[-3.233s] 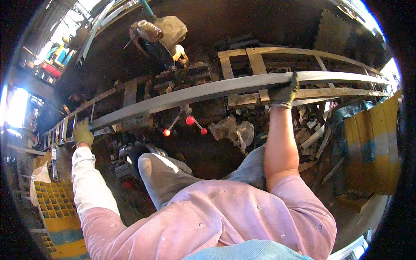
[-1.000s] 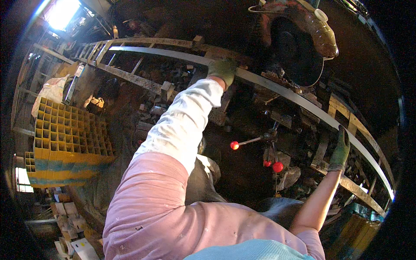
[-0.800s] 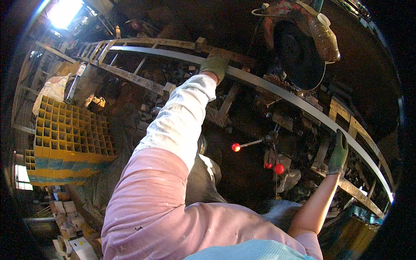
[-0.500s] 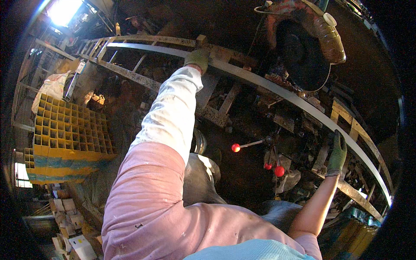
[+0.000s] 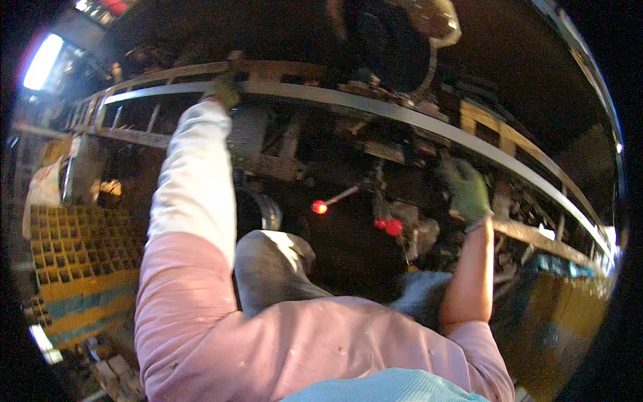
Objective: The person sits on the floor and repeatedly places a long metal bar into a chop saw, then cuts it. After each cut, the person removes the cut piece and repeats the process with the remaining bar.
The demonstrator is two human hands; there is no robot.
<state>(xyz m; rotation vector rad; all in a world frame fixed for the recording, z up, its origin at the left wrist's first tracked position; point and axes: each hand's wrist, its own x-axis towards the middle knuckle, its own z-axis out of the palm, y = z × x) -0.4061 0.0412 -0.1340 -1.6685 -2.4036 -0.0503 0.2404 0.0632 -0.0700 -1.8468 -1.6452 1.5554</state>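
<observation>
A long, flat pale metal bar point(image 5: 375, 107) lies across the rack, from the upper left to the far right. My left hand point(image 5: 224, 92), in a green glove and at the end of a white sleeve, is closed on the bar towards its left end; motion blurs the fingers. On the near side of the bar is my right hand point(image 5: 467, 191), also green-gloved. Its blurred fingers look stretched and apart, pointing up towards the bar without gripping it. Red-knobbed levers point(image 5: 320, 207) stick out of the machine between my arms.
A dark round disc with a guard point(image 5: 395, 50) stands beyond the bar. The rack's rails point(image 5: 516, 232) run beneath it. At left, a stack of yellow square tubes point(image 5: 80, 248) rises beside a white sack point(image 5: 45, 184). My knee point(image 5: 271, 264) is close to the machine.
The view has shifted, so the scene sits further left. My right hand has come off the bar and moved left along its near side. My left hand stays on the bar.
</observation>
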